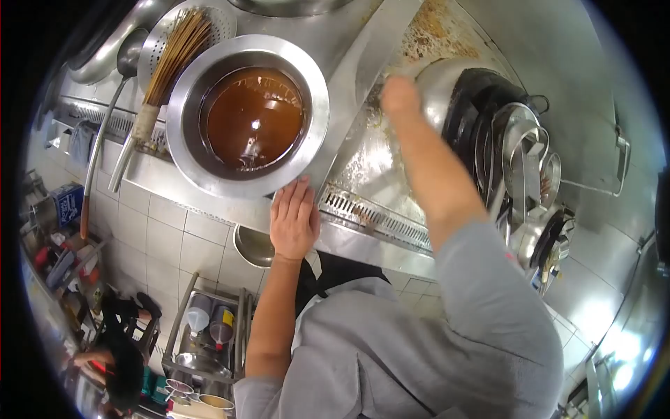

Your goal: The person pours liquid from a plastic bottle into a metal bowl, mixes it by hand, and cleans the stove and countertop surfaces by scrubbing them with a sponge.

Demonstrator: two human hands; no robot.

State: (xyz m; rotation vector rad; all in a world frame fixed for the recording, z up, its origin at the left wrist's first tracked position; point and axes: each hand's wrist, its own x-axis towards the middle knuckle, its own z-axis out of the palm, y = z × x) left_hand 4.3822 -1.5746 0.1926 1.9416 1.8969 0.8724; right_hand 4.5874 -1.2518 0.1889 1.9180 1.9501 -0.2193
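Note:
A wide-rimmed metal pot (pixel 317 133) of brown liquid stands on the steel counter. My left hand (pixel 294 218) lies flat at the counter's front edge, fingers stretched out, their tips by the pot's lower rim. Over the stained steel basin (pixel 370 160), my right hand (pixel 401 98) is reached far forward and blurred. It looks closed; its fingers are mostly turned away, and what it holds, if anything, is hidden. Just right of it is a large rounded metal vessel (pixel 436 84), with dark woks (pixel 474 115) leaning against it.
A bamboo brush (pixel 171 63) rests across a perforated skimmer (pixel 225 24), beside a long-handled ladle (pixel 105 133). Strainers (pixel 523 146) hang or lean at right. Below left stands a cart (pixel 237 342) with bottles (pixel 222 325). Another person (pixel 122 363) is at lower left.

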